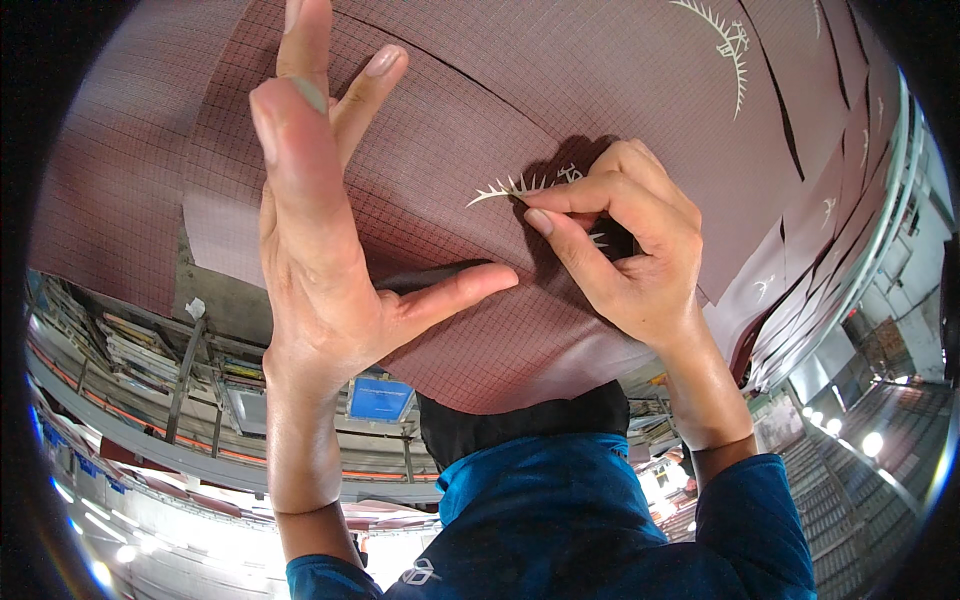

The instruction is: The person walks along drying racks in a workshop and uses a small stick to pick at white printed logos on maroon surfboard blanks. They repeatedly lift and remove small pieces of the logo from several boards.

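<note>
A maroon fabric panel [450, 140] with a fine dark grid spreads in front of me, its near part sagging toward my body. A cream, spiky curved print [490, 190] marks its middle. My right hand [645, 240] is over this print, thumb and forefinger pinched together at its edge; whatever lies between the fingertips, if anything, is too small to make out. That hand covers part of the print. My left hand [315, 225] is open, fingers spread and thumb stretched toward the print, holding nothing.
Another maroon panel with a similar spiky print [738, 60] lies at the upper right, beside several overlapping printed pieces. At the lower left are metal racks [185, 380] and a blue rectangular panel [380, 398]. Bright lamps [872, 444] show at the lower right.
</note>
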The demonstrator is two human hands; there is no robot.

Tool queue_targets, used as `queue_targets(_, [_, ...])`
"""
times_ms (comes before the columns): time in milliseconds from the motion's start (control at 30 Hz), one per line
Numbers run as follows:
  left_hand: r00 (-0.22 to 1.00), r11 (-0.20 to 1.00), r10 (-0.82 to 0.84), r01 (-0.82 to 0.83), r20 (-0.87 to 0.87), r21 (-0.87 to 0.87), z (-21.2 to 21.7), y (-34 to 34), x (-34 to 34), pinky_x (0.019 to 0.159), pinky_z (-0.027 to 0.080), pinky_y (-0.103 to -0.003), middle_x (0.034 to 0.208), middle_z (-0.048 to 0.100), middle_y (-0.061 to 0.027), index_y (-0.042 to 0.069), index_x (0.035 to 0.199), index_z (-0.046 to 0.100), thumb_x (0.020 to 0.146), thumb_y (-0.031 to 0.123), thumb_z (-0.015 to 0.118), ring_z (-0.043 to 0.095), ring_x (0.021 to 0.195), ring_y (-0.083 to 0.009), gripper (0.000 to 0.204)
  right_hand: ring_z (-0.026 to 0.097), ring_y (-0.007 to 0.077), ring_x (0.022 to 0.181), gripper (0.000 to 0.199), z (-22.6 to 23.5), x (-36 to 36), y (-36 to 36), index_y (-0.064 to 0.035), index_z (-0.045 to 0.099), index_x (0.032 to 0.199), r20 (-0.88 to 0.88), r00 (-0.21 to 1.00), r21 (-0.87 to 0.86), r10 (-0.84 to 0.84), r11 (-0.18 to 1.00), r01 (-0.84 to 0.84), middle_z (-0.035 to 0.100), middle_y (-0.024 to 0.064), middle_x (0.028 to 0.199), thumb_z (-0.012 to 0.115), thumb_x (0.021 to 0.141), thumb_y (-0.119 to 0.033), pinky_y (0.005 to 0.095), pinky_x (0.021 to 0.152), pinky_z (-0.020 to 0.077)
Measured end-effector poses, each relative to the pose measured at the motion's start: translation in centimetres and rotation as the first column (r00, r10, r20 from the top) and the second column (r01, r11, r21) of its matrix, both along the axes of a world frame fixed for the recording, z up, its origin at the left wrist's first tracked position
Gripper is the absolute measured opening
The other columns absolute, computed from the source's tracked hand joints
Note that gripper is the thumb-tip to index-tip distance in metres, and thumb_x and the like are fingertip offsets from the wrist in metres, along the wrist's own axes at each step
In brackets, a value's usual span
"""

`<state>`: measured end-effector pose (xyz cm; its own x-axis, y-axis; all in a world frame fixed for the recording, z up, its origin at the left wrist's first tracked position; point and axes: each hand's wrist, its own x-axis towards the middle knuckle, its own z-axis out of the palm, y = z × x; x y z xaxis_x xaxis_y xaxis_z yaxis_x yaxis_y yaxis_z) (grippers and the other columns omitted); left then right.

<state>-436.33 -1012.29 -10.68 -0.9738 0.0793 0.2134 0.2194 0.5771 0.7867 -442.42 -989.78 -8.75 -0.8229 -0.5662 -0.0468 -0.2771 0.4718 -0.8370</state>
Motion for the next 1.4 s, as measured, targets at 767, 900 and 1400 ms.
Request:
queue_targets(767, [1.000,1.000,-0.021,0.021,-0.010,-0.015,0.06,-0.28,0.09,0.107,0.044,-0.054,0.163,0.008,-0.0302,0.032,0.157,-0.024,0.058,0.034,0.097,0.048,0.134,-0.0461,0.156,0.055,0.0189,0.063,0.020,0.45,0.08,-0.12,-0.0069,0.074,0.088,0.043,0.998,0.001,-0.042,0.999,0.042,0.059,0.0037,0.070,0.079,0.070,0.001,0.0315,0.062,0.0421])
queue_targets(900, [1.000,1.000,-0.005,0.005,0.001,-0.012,-0.23,-0.16,0.05,0.108,0.044,-0.053,0.163,0.008,-0.0304,0.032,0.157,-0.024,0.058,0.034,0.097,0.048,0.134,-0.0462,0.156,0.055,0.0190,0.063,0.020,0.02,0.01,-0.21,-0.0068,0.074,0.087,0.051,0.998,0.008,-0.039,0.999,0.038,0.058,0.0036,0.069,0.079,0.070,0.001,0.0317,0.062,0.0420])
queue_targets(1400, [1.000,1.000,0.017,-0.017,0.001,0.014,-0.15,0.01,0.05,0.107,0.044,-0.053,0.163,0.008,-0.0308,0.033,0.157,-0.023,0.057,0.033,0.098,0.049,0.133,-0.0462,0.156,0.055,0.0198,0.064,0.021,0.19,-0.15,-0.17,-0.0077,0.075,0.087,0.034,0.999,0.018,-0.015,1.000,0.014,0.059,0.0033,0.069,0.079,0.069,0.002,0.0321,0.062,0.0419])
